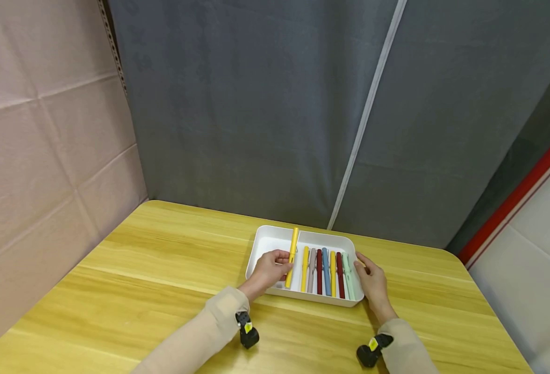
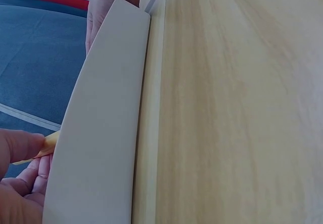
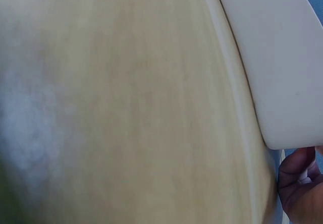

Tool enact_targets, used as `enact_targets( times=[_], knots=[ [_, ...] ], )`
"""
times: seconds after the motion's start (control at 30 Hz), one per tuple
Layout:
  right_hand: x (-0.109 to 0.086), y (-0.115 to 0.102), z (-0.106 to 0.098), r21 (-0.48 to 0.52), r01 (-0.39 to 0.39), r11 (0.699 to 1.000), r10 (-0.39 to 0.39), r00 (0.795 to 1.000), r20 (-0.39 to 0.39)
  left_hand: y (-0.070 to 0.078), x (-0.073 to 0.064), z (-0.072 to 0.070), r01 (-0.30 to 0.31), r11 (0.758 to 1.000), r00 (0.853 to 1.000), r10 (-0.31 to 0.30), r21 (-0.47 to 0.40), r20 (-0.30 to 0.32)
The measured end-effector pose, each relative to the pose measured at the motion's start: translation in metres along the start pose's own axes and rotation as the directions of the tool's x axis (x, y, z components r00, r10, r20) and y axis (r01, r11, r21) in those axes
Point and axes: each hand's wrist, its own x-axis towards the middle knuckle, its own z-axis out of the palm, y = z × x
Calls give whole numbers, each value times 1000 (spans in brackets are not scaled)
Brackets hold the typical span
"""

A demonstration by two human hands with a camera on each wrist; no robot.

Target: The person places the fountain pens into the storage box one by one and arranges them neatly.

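Observation:
A white tray (image 1: 275, 231) sits on the table, a divider splitting it into a left and a right part. My left hand (image 1: 271, 268) pinches a yellow pen (image 1: 293, 248) between thumb and fingers over the left part, its upper end tilted toward the back. In the left wrist view the tray wall hides most of that yellow pen (image 2: 49, 144). My right hand (image 1: 373, 282) grips the tray's right end, thumb at the rim, fingers bent in the right wrist view. In the right part lie several pens side by side: yellow, greyish, dark red, blue (image 1: 326, 272) and light green (image 1: 348, 277).
The wooden table (image 1: 172, 259) extends to both sides and in front of the tray. Close behind the tray stands a dark grey curtain (image 1: 256, 130) with a pale strip. Pinkish cloth (image 1: 45, 156) hangs at the left, and a red-edged white panel (image 1: 536, 259) is at the right.

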Motion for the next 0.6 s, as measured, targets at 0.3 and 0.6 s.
enact_targets(
  times=[0.3, 0.6],
  knots=[
    [0, 0, 1, 3, 12, 1000, -12, 1000, -11, -1, 1, 1, 23, 1000, 1000, -23, -14, 20],
    [0, 1, 0, 2, 12, 1000, -12, 1000, -11, -3, 2, 3, 35, 999, 999, -35, -22, 24]
  ],
)
